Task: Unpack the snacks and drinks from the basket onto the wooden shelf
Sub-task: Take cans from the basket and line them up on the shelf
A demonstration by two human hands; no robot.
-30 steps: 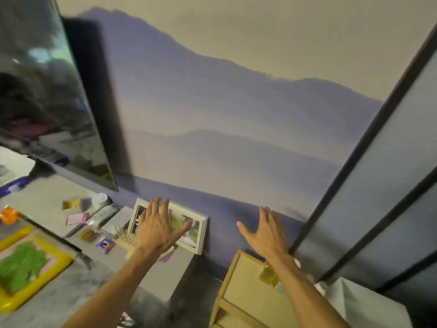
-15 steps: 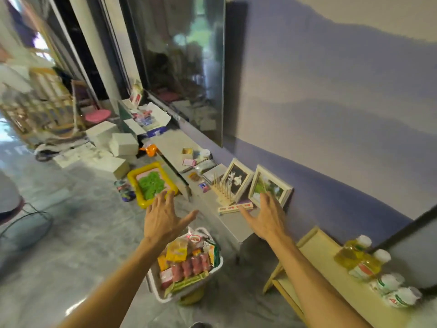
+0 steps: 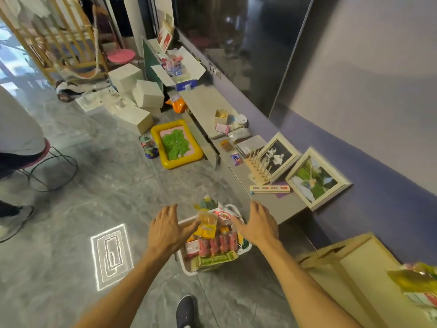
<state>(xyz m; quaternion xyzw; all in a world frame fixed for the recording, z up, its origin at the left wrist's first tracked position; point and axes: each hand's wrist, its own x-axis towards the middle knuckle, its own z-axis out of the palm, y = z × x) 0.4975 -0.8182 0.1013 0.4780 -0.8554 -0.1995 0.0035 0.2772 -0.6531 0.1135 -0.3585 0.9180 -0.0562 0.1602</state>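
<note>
The white basket (image 3: pixel 189 263) sat on the grey stone floor (image 3: pixel 71 256) in the near middle of the scene, its far right corner close beside the low grey cabinet (image 3: pixel 272 204) along the right-hand wall, with bare floor open on its left and near sides. Over it hovered both hands, palms down and fingers spread wide, neither holding anything: the left hand (image 3: pixel 166 229) lay above the basket's left rim and the right hand (image 3: pixel 259 224) above its far right corner, the snacks showing in the gap between them. A yellow packet (image 3: pixel 208 224) stood tallest in that gap, just beside the left thumb, though whether thumb and packet touched was hard to judge. Below it lay a row of red-wrapped packs (image 3: pixel 218 243), and a green packet (image 3: pixel 216 258) lay along the near rim; the basket looked full. To the near right stood the pale wooden shelf (image 3: pixel 359 263), well apart from the hands, with blurred yellow bottles (image 3: pixel 416 280) at the frame's edge. On the cabinet beyond leaned two picture frames (image 3: pixel 316 178), and farther left on the floor lay a yellow tray (image 3: pixel 176 144) of green matter.
</note>
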